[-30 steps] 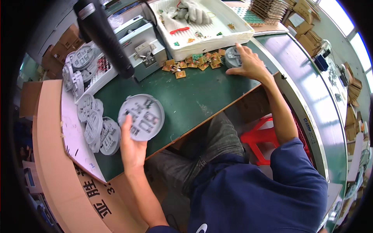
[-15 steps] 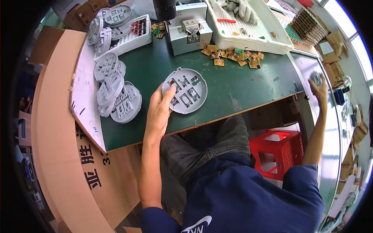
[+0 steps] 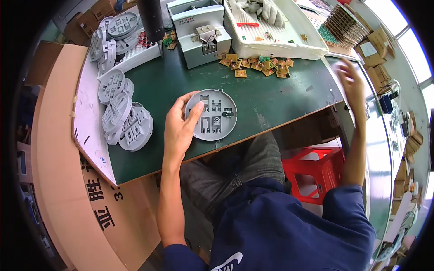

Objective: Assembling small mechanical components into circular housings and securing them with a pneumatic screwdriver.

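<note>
My left hand (image 3: 178, 128) grips a round grey plastic housing (image 3: 226, 128) by its left rim, with the thumb over the inner face. The housing is tilted toward me and shows slots, raised clips and a small dark insert at its right side. Out at the right edge of the bench is my right hand (image 3: 350, 81), raised and smeared by motion. Whether it holds anything cannot be made out. Several similar grey housings (image 3: 135, 128) lie in an overlapping stack on the left of the green bench (image 3: 266, 106).
A grey metal fixture (image 3: 199, 40) stands at the back, beside a dark vertical cylinder (image 3: 150, 20). Small circuit boards (image 3: 266, 65) are scattered before a white foam tray (image 3: 280, 50) holding gloves. White tray (image 3: 135, 58) is back left; a red stool (image 3: 312, 176) is below right.
My right hand has come back leftward from the side surface, where a greyish thing showed at its fingers. The housing in my left hand has turned slightly and come a little nearer.
</note>
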Tool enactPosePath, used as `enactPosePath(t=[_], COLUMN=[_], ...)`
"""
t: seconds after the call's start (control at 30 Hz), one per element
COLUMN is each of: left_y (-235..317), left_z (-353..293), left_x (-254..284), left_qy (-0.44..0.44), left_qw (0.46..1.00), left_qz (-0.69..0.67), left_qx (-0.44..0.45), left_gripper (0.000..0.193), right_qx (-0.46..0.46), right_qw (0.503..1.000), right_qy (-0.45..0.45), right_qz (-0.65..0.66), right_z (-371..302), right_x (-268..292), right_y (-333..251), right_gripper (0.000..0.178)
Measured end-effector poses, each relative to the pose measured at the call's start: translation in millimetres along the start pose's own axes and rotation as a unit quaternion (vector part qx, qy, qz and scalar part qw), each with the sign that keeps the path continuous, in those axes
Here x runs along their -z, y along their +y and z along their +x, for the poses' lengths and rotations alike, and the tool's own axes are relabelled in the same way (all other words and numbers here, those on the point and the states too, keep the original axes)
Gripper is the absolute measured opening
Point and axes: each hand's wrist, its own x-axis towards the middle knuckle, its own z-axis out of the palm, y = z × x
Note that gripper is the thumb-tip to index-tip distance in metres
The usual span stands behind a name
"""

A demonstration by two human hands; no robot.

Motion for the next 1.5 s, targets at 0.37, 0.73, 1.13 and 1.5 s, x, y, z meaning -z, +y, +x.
enactPosePath(t=[0.37, 0.73, 1.13, 1.5], left_y=[-6.4, -3.7, 33.2, 30.9], left_z=[24.8, -18.1, -14.3, -20.5], left_x=[-4.3, -47.7, -20.0, -21.4], left_qy=[0.049, 0.153, -0.020, 0.021], left_qw=[0.982, 0.856, 0.969, 0.999], left_qz=[0.157, 0.464, 0.210, 0.021], left_qx=[-0.090, -0.172, -0.126, -0.023], left_gripper=[0.040, 0.118, 0.072, 0.031], right_qx=[0.249, 0.152, 0.086, 0.262], right_qw=[0.952, 0.950, 0.831, 0.913], right_qy=[-0.156, -0.159, -0.214, -0.151], right_qz=[0.085, 0.220, 0.507, 0.274], right_z=[-1.4, -18.9, -61.1, -69.5], right_x=[-178.9, -165.7, -145.3, -129.5], right_y=[-146.9, -147.4, -190.1, -211.7], right_gripper=[0.026, 0.035, 0.039, 0.046])
